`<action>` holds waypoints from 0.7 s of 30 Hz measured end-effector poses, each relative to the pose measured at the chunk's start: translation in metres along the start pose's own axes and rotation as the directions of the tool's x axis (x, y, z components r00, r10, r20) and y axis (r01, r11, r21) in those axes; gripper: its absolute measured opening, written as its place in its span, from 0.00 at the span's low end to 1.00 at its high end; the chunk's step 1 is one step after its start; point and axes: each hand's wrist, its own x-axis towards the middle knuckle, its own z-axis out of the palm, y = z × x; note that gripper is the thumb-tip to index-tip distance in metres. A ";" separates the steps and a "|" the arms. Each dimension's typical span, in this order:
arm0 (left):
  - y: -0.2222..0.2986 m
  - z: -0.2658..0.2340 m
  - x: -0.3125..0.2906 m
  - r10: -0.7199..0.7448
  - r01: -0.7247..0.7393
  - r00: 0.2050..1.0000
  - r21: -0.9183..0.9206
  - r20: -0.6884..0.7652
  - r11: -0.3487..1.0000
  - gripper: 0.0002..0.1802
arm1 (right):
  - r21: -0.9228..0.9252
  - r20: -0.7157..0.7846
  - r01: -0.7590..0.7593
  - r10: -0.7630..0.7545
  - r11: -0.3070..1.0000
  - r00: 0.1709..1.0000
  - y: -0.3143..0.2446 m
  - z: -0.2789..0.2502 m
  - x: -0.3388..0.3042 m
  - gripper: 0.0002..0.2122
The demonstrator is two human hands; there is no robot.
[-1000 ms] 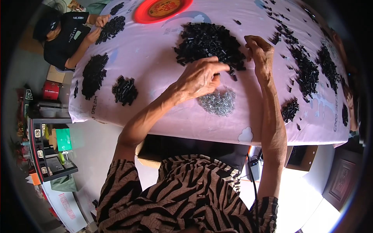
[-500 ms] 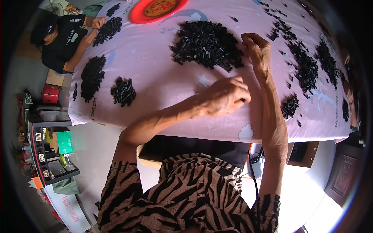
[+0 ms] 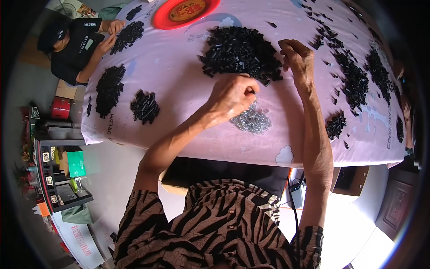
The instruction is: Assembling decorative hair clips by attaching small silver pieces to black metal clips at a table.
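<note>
The heaped short black tubular pieces point(image 3: 239, 51) look like plastic with glossy highlights. The small silvery pieces point(image 3: 253, 122) glitter, metal or clear plastic, unclear which. The pale pink printed cloth point(image 3: 264, 148) looks matt and softly creased; the round red tray point(image 3: 162, 19) resembles smooth, shiny plastic.

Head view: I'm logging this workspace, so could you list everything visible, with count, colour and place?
Tablecloth: 1, pink, under the piles
Large pile: 1, black, centre
Smaller piles: several, black, both sides of the cloth
Clear bits: 1 pile, clear, below the large pile
Tray: 1, red, far edge
Shelf: 1, dark, left
Green box: 1, green, at the shelf
Co-worker: 1, black cap and shirt, upper left
Cable: 1, black, lower right
Patterned shirt: 1, brown and black, bottom
Left hand: 1, bare, beside the clear bits
Right hand: 1, bare, right of the large pile

Some edge clutter is too dim to name.
</note>
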 end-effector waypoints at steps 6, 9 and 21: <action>-0.035 -0.021 0.003 -0.139 0.091 0.988 -0.468 -0.068 0.879 0.15 | -0.006 0.189 -0.007 0.008 1.000 0.982 -0.014 0.003 -0.003 0.08; -0.046 -0.031 0.005 -0.190 0.077 0.974 -0.604 -0.125 0.793 0.11 | -0.130 0.334 -0.115 0.152 0.985 0.930 -0.025 0.010 -0.008 0.06; -0.050 -0.046 -0.001 -0.284 0.061 0.926 -0.645 -0.248 0.762 0.14 | -0.403 0.792 0.637 -0.098 0.657 0.602 -0.019 0.046 -0.050 0.10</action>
